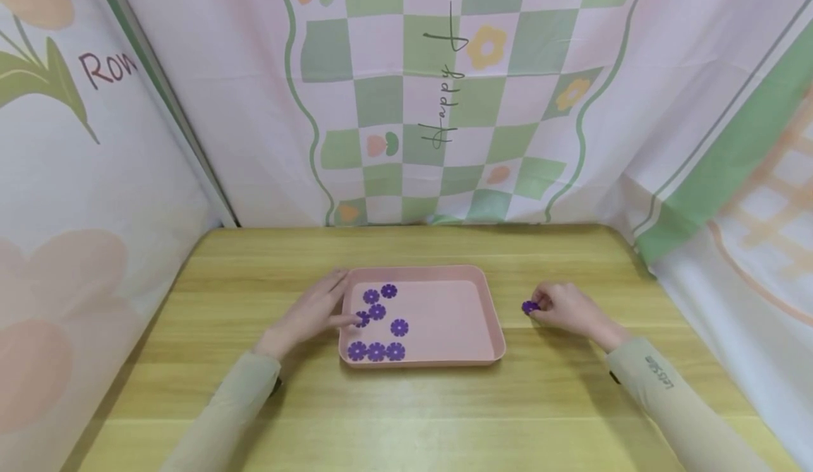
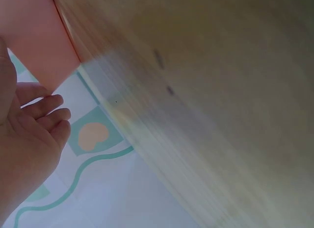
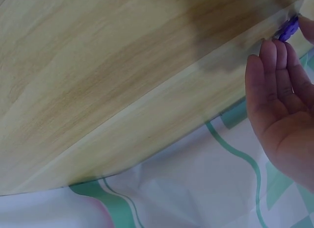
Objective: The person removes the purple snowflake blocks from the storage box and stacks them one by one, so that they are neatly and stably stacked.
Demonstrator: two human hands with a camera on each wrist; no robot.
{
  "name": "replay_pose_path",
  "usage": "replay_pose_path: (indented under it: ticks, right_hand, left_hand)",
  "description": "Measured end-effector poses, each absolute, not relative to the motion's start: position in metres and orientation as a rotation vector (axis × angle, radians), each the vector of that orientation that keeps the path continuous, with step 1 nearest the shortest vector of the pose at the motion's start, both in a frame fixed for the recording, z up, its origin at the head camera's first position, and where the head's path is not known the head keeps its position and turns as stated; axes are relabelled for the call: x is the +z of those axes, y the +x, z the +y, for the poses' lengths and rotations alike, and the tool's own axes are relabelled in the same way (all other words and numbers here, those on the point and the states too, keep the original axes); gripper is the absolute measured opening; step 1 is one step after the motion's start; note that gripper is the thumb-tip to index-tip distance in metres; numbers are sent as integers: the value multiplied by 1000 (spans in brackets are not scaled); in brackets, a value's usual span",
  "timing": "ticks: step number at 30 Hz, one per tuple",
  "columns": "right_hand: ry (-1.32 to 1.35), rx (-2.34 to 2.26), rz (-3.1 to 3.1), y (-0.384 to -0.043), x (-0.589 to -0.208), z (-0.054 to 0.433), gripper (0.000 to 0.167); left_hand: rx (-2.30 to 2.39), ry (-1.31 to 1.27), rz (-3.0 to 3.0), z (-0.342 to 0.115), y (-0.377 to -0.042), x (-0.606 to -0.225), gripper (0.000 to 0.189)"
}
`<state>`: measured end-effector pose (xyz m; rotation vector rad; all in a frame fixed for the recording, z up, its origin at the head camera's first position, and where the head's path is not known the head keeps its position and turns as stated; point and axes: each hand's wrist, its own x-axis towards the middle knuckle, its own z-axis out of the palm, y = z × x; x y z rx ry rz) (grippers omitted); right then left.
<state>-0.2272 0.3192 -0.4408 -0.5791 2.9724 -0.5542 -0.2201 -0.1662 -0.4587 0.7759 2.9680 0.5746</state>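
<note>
Likely very light and stiff, with a smooth, plasticky face: the purple disc, pinched between thumb and fingertips of the right grip, to the right of the tray and well apart from it. Probably hard to break, yet thin enough to slip or flick away under a careless squeeze. Best taken by opposite edges, using the notched rim for purchase rather than the flat face.

Scalloped like flowers, in the same purple: loose discs lying flat in the tray's left part, and a row of three along the near wall, edge to edge. Resting at the tray's left wall: the left grip, with fingers relaxed along the outside and thumb stretched inward over a disc; pressing or just hovering, hard to tell.

Pink, shallow, round-cornered, probably light plastic, apt to slide: the tray, on a counter of yellowish, streaked wood grain. Past the far edge, soft, creased cloth in green and white checks.
</note>
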Motion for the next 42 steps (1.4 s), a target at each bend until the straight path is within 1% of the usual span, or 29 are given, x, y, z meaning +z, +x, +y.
replay_pose_path:
  ticks: [16, 30, 35, 42]
  right_hand:
    - [-605, -533, 2963, -227, -441, 318, 19]
    - [-620, -562, 3001, -227, -435, 318, 13]
    - [-667, -559, 3023, -228, -428, 315, 15]
    - [-668, -567, 3009, -231, -420, 310, 18]
  left_hand:
    - [588, 775, 2961, -167, -220, -458, 98]
    - [594, 799, 2971, -167, -219, -458, 98]
    - [587, 798, 2975, -167, -220, -458, 98]
    - [578, 794, 2974, -167, -220, -459, 98]
